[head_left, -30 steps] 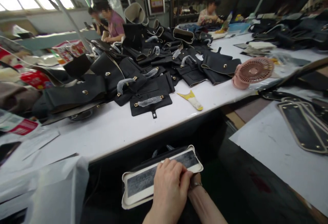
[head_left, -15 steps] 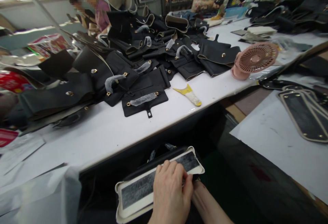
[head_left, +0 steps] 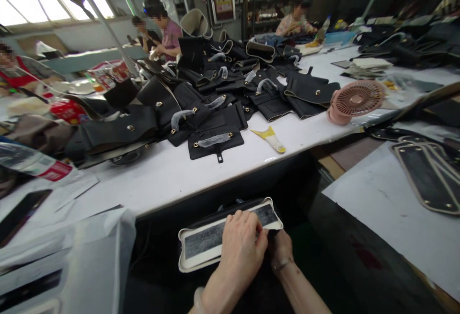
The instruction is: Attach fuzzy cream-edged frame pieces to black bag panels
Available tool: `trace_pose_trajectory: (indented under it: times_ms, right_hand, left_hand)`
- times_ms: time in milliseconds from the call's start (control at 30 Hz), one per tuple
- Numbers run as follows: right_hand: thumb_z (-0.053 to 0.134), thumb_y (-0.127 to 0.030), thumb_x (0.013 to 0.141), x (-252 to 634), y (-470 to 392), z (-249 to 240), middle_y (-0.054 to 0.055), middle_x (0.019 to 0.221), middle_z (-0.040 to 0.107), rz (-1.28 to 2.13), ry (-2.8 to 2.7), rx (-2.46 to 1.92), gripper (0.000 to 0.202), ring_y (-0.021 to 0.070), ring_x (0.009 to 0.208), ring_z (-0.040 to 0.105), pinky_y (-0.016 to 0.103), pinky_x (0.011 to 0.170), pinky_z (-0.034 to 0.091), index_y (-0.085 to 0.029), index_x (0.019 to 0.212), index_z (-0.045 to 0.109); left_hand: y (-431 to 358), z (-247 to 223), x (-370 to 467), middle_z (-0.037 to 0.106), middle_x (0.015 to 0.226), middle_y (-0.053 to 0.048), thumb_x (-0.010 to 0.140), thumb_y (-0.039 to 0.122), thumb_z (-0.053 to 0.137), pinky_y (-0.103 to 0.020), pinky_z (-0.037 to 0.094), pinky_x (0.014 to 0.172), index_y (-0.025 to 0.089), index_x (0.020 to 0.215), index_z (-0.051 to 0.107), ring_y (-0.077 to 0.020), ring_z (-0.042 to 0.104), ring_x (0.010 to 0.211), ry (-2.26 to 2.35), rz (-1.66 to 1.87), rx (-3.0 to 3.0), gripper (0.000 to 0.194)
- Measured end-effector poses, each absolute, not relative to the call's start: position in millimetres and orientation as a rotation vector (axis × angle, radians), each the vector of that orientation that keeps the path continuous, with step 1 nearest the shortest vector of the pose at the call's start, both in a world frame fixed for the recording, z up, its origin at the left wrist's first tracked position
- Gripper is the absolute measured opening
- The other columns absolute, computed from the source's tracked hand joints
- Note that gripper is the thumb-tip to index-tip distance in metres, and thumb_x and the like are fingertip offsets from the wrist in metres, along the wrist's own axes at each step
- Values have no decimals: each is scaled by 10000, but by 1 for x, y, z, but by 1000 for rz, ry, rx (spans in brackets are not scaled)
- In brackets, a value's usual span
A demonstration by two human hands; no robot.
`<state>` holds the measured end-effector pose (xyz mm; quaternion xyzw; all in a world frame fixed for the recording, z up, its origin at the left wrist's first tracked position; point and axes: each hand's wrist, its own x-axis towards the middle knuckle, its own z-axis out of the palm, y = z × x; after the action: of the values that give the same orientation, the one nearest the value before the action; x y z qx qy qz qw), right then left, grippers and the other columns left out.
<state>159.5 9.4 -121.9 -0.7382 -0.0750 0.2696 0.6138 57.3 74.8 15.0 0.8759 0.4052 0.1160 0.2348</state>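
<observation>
A half-made black bag (head_left: 207,238) is tilted in front of me below the table edge, its off-white rim and dark base strip facing up. My left hand (head_left: 243,240) lies across the base strip, thumb and curled fingers closed on the rim at the near side. Behind and to the right of it, my right hand (head_left: 281,247) grips the bag's side from below. Most of the right hand's fingers are hidden by the bag.
On the white table (head_left: 161,180) lie piled black bags (head_left: 215,137) with plastic-wrapped handles, a yellow-and-white cut piece (head_left: 271,140) and a pink fan (head_left: 355,101). A bottle (head_left: 39,163) and phone (head_left: 23,213) are at left. Straps (head_left: 427,173) lie at right. Co-workers (head_left: 168,34) sit behind.
My view has swung left and up, so the bottle, the phone and another person now show. The right hand and its wrist show more beside the bag; both hands stay on it.
</observation>
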Motion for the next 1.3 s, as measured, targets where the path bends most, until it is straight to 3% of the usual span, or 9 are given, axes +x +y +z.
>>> trace_pose_trajectory:
  times_ms: [67, 133, 167, 233, 333, 567, 900, 1167, 1300]
  right_hand:
    - [613, -418, 932, 162, -14, -105, -12, 725, 619, 569, -276, -1765, 286, 110, 605, 576, 250, 570, 508, -144, 862, 655]
    - [638, -365, 907, 162, -36, -81, 21, 843, 683, 428, -526, -1757, 205, 156, 777, 645, 287, 724, 545, -173, 889, 705]
    - [629, -303, 910, 160, -44, -69, 40, 961, 702, 307, -736, -1721, 160, 180, 907, 658, 302, 831, 541, -185, 965, 722]
    - [567, -149, 924, 156, -52, -51, 78, 1171, 672, 2, -1210, -1614, 270, 213, 1111, 621, 328, 974, 498, -169, 1166, 683]
    - [486, -22, 922, 150, -47, -42, 161, 1300, 598, -347, -1617, -1573, 434, 266, 1255, 534, 393, 1026, 465, -72, 1349, 546]
    - [513, -108, 944, 146, -33, -44, 188, 1222, 649, -559, -1736, -1729, 312, 309, 1171, 579, 516, 1078, 377, -11, 1222, 618]
    - [544, -78, 917, 122, -24, -50, 236, 1156, 654, -559, -1721, -1677, 272, 349, 1142, 603, 539, 1011, 453, 13, 1158, 634]
    - [531, -91, 922, 99, -19, -57, 267, 1196, 609, -511, -1699, -1680, 536, 391, 1164, 575, 582, 948, 504, -21, 1443, 431]
    - [536, -61, 902, 88, -17, -59, 276, 1220, 585, -481, -1713, -1670, 600, 406, 1195, 543, 588, 934, 508, -33, 1478, 373]
  left_hand:
    - [73, 14, 56, 613, 796, 5, 884, 181, 593, -367, 326, 744, 209, 765, 542, -216, 532, 813, 1119, 352, 2426, 133]
    - [71, 13, 56, 612, 794, 5, 886, 181, 597, -367, 337, 745, 210, 770, 545, -218, 534, 810, 1122, 395, 2454, 130]
    - [70, 12, 56, 610, 791, 5, 887, 182, 600, -366, 341, 742, 211, 774, 546, -219, 534, 807, 1120, 420, 2468, 128]
    - [69, 10, 56, 607, 789, 2, 890, 180, 602, -363, 349, 732, 210, 791, 547, -218, 534, 798, 1113, 466, 2487, 117]
    - [66, 10, 54, 602, 787, 0, 897, 149, 583, -358, 359, 722, 206, 793, 537, -210, 526, 774, 1106, 496, 2500, 127]
    - [61, 9, 29, 602, 820, -1, 921, 166, 560, -371, 345, 741, 208, 764, 545, -211, 508, 812, 1108, 539, 2481, 164]
    - [59, 6, 12, 603, 799, 5, 917, 162, 556, -384, 308, 723, 211, 754, 552, -207, 505, 794, 1226, 589, 2329, 170]
    - [57, 0, -14, 605, 830, -3, 942, 158, 529, -375, 325, 735, 213, 825, 582, -206, 498, 795, 1181, 619, 2419, 140]
    - [58, -2, -32, 616, 809, -7, 951, 157, 518, -375, 331, 747, 202, 811, 589, -201, 515, 785, 1231, 654, 2393, 163]
